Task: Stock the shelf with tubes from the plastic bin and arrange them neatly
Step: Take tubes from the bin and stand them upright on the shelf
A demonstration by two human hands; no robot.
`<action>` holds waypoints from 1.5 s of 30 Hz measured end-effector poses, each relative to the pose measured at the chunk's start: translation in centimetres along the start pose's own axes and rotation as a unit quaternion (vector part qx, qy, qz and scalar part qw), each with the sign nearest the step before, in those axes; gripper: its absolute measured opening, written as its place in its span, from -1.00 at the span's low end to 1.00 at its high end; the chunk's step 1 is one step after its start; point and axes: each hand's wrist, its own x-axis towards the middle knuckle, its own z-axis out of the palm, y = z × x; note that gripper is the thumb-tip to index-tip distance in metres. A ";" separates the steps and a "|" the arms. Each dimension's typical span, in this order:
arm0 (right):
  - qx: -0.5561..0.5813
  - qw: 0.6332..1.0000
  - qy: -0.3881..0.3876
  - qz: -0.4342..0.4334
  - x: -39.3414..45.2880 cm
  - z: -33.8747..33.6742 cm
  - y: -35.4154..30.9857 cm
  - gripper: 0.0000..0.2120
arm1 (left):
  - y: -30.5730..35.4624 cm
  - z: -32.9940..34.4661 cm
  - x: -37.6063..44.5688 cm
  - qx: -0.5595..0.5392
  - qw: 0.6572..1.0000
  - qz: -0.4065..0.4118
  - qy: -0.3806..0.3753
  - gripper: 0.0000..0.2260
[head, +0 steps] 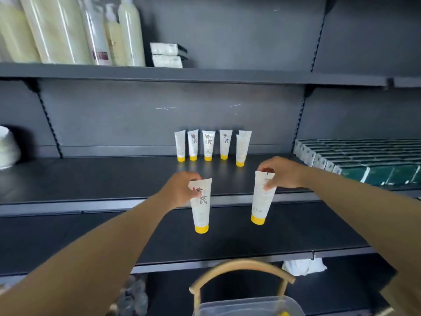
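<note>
At the centre of the frame, two white tubes with yellow caps are held cap-down in front of the middle shelf (91,179), one in each hand. The left-hand tube (201,206) is pinched at its flat crimped end by the left hand (180,190), thumb against fingers, with dark characters showing on its face. The right-hand tube (262,199) is pinched near its top by the right hand (281,172), its fine-print side turned toward the camera; it is tilted slightly, cap toward the left. Neither cap can be seen to touch a shelf surface.

Farther back on the middle shelf, a row of tubes (208,145) is seen standing upright on yellow caps close to the rear panel; one tube at the right end of the row stands a little forward of the others, partly covering another behind it.

At the bottom centre, the rim of a clear plastic bin (246,305) is visible beneath a curved tan handle (241,269), with something yellow glimpsed inside.

On the upper shelf at upper left, pale wrapped bottles (57,28) are stood, with two small white packets (167,55) stacked beside them. At the right of the middle shelf, dark green boxes (364,160) are laid in rows
</note>
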 end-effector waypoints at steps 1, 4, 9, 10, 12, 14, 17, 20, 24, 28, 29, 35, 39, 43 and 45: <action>-0.001 1.000 0.004 -0.003 0.8 -0.8 -0.2 -0.75 | 0.1 -0.7 0.9 -0.004 1.000 -0.003 0.008 -0.87; -0.008 1.000 0.018 -0.009 3.7 -2.8 0.0 -0.74 | -0.2 -2.2 4.1 0.005 1.000 -0.004 0.030 -0.87; -0.009 0.999 0.029 -0.019 9.8 -4.5 1.6 -0.76 | -1.7 -3.4 10.1 0.013 0.999 -0.011 0.048 -0.81; -0.010 0.999 0.031 -0.021 11.0 -4.7 2.0 -0.75 | -2.0 -3.5 11.2 0.015 0.998 -0.016 0.051 -0.80; -0.012 0.999 0.033 -0.026 13.3 -5.0 2.5 -0.72 | -2.8 -3.6 13.5 0.020 0.998 -0.027 0.060 -0.79; -0.009 0.999 0.036 -0.031 15.6 -5.2 3.0 -0.71 | -3.5 -3.7 15.6 0.030 0.997 -0.038 0.067 -0.80; -0.010 0.998 0.041 -0.036 19.1 -5.0 3.7 -0.73 | -4.5 -3.2 19.0 0.030 0.995 -0.048 0.077 -0.79; -0.011 0.999 0.037 -0.039 22.5 -4.6 4.0 -0.71 | -5.0 -2.2 22.3 0.022 0.995 -0.060 0.079 -0.71; -0.019 0.998 0.031 -0.049 26.9 -4.0 4.2 -0.66 | -5.2 -0.6 26.4 0.021 0.995 -0.065 0.072 -0.68; -0.038 0.998 0.031 -0.047 30.7 -3.3 4.5 -0.62 | -5.9 0.7 29.9 0.039 0.996 -0.057 0.060 -0.65; -0.041 0.998 0.031 -0.045 31.4 -3.2 4.5 -0.60 | -6.1 0.9 30.6 0.038 0.996 -0.058 0.058 -0.63; -0.058 0.997 0.025 -0.048 34.5 -2.7 5.2 -0.64 | -7.0 2.0 34.0 0.047 0.996 -0.061 0.040 -0.60; -0.076 0.996 0.014 -0.046 35.8 -2.2 5.8 -0.63 | -7.2 2.6 35.3 0.056 0.996 -0.057 0.032 -0.60; -0.072 0.996 -0.002 -0.049 36.6 -1.5 6.4 -0.63 | -7.5 2.9 36.2 0.047 0.997 -0.060 0.033 -0.61; -0.072 0.996 -0.006 -0.051 37.0 -1.4 6.5 -0.65 | -7.6 2.9 36.6 0.045 0.997 -0.061 0.031 -0.63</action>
